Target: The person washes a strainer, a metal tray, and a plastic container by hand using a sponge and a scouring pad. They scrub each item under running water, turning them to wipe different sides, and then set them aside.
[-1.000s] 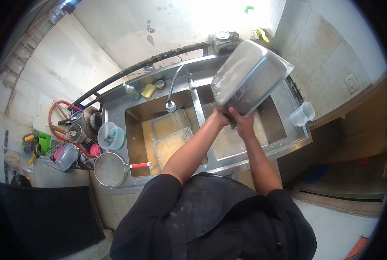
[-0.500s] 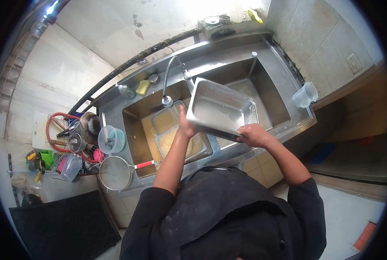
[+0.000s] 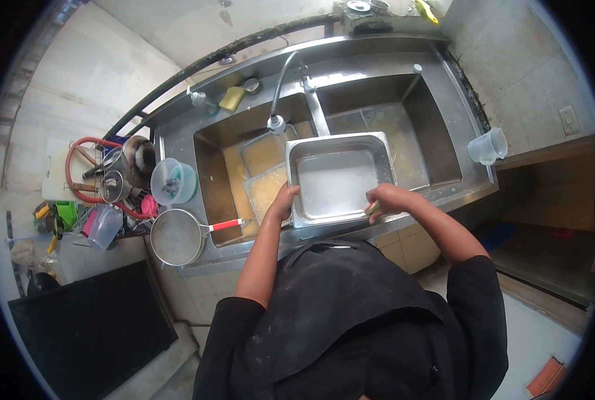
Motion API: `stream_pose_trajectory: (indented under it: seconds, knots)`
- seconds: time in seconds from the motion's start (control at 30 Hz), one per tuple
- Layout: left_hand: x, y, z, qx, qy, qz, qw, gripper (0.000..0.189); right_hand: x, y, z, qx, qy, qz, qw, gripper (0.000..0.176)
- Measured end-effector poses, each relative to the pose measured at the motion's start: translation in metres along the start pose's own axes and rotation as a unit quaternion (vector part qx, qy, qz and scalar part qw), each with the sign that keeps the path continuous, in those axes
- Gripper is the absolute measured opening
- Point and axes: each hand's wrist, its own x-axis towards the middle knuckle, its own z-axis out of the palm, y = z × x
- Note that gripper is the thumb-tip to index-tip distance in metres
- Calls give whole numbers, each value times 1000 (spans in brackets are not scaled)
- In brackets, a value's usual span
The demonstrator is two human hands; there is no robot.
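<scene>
A deep rectangular stainless steel food pan [image 3: 341,177] rests across the front of the sink divider, its open side up. My left hand [image 3: 284,202] is closed on its left edge, thumb at the rim. At the pan's front right corner, my right hand [image 3: 387,199] has its fingers curled around a small greenish piece [image 3: 374,208], perhaps a scrub pad; its kind is not clear. Left of the pan, the left sink basin [image 3: 214,160] holds cloudy yellowish water with submerged pans or trays. A flexible tap [image 3: 275,125] hangs above that basin.
The right basin [image 3: 434,127] has a wet floor with residue. A red-handled strainer [image 3: 177,237] and a plastic tub [image 3: 174,181] sit on the left counter. Behind are a yellow sponge [image 3: 231,99] and a soap bottle [image 3: 204,103]. A clear jug [image 3: 488,147] stands at right.
The pan has gone from tilted and raised to nearly level and lower, closer to my body. My left hand has closed on its edge from an outstretched pose. A greenish piece now shows at my right fingers.
</scene>
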Motion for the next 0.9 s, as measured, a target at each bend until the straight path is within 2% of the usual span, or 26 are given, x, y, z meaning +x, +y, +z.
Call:
stream_pose_trajectory:
  seconds: [0.07,0.1,0.13,0.17,0.2,0.23,0.27,0.3,0.33,0.4,0.43,0.47,0.53,0.57,0.63,0.67,0.73,0.8,0.87,0.9]
  knots:
    - [8,-12,-3,56,28,59,996,46,11,11,-7,84,-4,29,996,44]
    - [13,-19,-5,40,34,77,996,45,16,4,-21,123,6,86,989,56]
    - [17,-26,-8,36,36,76,996,45,28,9,-22,122,2,87,989,56]
    - [19,-30,-9,104,59,108,987,46,42,18,-16,287,87,144,943,55]
    - [19,-34,-9,172,83,140,972,46,56,29,-5,440,170,196,860,55]
    - [14,-32,-4,167,84,139,973,46,74,41,13,388,220,207,871,54]
    - [5,-23,5,289,155,173,929,48,97,61,38,332,268,215,878,52]
    - [-3,-16,14,405,223,200,864,49,120,97,73,44,342,229,910,46]
    - [-5,-14,20,403,226,197,864,49,118,79,70,44,339,227,912,46]
    - [-6,-16,33,374,263,184,870,43,110,20,59,-50,370,294,880,44]
    - [-3,-21,35,371,271,193,867,38,115,28,72,-55,415,312,853,35]
    - [-3,-21,34,371,270,191,868,38,127,38,85,-54,413,314,853,35]
    - [2,-18,34,363,245,181,881,32,155,60,89,5,454,331,828,24]
    - [4,-13,34,360,244,178,882,32,167,51,86,25,423,257,868,19]
    - [4,-8,35,389,220,180,876,31,196,13,78,-22,305,137,942,17]
    - [2,-11,37,388,213,181,878,31,215,9,97,-48,332,70,939,15]
    - [9,-4,41,345,233,225,881,32,213,-8,100,-33,360,47,931,13]
    - [14,-10,43,357,239,217,877,30,195,-17,98,5,258,39,965,14]
    - [16,-6,52,337,263,211,879,28,156,-22,100,28,163,-69,984,23]
    - [22,-4,54,329,268,213,880,27,145,-18,104,88,125,-41,987,28]
